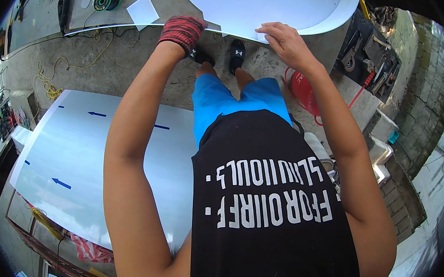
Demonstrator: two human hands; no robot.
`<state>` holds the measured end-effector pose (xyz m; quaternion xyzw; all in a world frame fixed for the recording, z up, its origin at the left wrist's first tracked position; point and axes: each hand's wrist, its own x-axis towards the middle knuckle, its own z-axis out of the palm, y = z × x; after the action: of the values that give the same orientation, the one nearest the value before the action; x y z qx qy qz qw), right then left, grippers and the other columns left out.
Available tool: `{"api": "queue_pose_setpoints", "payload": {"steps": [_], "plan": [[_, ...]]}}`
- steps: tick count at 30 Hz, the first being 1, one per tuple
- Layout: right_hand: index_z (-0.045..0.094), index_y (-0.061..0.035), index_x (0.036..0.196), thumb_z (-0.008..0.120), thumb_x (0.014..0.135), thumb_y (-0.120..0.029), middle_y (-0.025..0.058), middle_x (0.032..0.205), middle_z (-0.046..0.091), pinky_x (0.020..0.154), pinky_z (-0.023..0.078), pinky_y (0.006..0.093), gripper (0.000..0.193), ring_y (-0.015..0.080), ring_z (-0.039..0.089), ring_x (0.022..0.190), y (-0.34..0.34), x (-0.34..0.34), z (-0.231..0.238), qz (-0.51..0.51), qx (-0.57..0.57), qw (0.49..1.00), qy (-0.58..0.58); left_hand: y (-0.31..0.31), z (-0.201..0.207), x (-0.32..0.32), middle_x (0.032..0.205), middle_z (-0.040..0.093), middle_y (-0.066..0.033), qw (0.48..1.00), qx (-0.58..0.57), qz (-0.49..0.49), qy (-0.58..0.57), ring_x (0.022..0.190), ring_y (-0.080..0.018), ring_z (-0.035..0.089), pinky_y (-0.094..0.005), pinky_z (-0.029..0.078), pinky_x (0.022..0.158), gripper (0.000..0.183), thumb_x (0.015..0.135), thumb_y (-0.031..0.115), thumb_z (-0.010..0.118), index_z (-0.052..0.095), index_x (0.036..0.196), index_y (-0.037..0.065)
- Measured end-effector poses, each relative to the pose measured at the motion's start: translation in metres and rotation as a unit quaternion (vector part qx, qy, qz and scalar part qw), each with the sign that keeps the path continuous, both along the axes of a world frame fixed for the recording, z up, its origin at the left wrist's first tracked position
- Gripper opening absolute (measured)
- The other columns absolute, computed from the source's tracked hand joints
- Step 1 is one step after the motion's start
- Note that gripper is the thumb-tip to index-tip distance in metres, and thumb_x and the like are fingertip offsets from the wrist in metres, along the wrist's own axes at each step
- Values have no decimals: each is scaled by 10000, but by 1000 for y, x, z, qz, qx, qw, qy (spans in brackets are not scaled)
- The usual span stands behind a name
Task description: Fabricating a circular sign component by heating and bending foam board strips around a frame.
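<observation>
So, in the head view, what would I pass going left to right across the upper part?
Spool, white square, gloved left hand, right shoe, bare right hand, paving.

Across the chest of my black sleeveless cloth shirt (268, 187), in the lower middle of the frame, run two rows of bold white capital letters (273, 208), turned the wrong way for easy reading, with small white squares beside them. My black open-backed slippers (237, 58), at upper centre, each carry a small white emblem (239, 53). On the glossy, pale blue-white sheet (117, 147) at left I see dark blue arrows (61, 183) pointing leftward, plus short blue dashes (162, 127). The round black-and-green spool (106, 1) at upper left bears lettering too small to make out. Pale, partly hidden lettering marks the round red disc-shaped thing (302, 93) at right.
</observation>
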<state>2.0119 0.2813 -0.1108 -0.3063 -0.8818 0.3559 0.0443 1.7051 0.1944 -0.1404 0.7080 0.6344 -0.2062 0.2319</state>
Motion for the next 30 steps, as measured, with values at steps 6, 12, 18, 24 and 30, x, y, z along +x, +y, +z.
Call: {"api": "queue_pose_setpoints", "payload": {"steps": [6, 12, 18, 24, 30], "plan": [[708, -156, 1230, 542, 1030, -210, 129, 1305, 648, 1053, 430, 433, 266, 314, 593, 1213, 0, 0, 4, 19, -2, 1000, -21, 1, 1, 3, 1175, 713, -152, 1000, -3, 18, -3, 1051, -366, 696, -468, 551, 912, 320, 985, 203, 521, 675, 1266, 209], [720, -170, 1214, 552, 1028, -239, 114, 1305, 647, 1054, 414, 432, 260, 286, 590, 1221, -1, -1, 1, 36, 18, 999, -31, -4, 3, 0, 1169, 716, -154, 999, 8, 34, -25, 1056, -365, 696, -468, 550, 916, 317, 990, 202, 513, 676, 1262, 210], [724, -167, 1207, 564, 1023, -263, 106, 1309, 643, 1065, 401, 438, 261, 292, 587, 1221, -3, -5, 1, 38, -1, 998, -42, -8, 9, -1, 1152, 719, -161, 999, 12, 32, -22, 1052, -364, 698, -472, 556, 901, 313, 986, 178, 503, 681, 1243, 176], [690, -137, 1247, 619, 989, -345, 98, 1305, 644, 1108, 351, 482, 340, 288, 554, 1264, -14, -30, 5, 54, 101, 991, -68, -2, 17, 5, 1121, 728, -154, 1000, 4, 26, -13, 1031, -352, 707, -472, 567, 866, 291, 970, 160, 515, 710, 1184, 142], [654, -110, 1262, 673, 953, -350, 97, 1277, 648, 1128, 330, 490, 391, 280, 549, 1262, -25, -80, 16, 84, 169, 980, -63, 5, 15, 6, 1097, 735, -144, 999, 23, 10, -21, 1029, -332, 714, -476, 550, 872, 293, 966, 170, 484, 716, 1142, 145]]}}
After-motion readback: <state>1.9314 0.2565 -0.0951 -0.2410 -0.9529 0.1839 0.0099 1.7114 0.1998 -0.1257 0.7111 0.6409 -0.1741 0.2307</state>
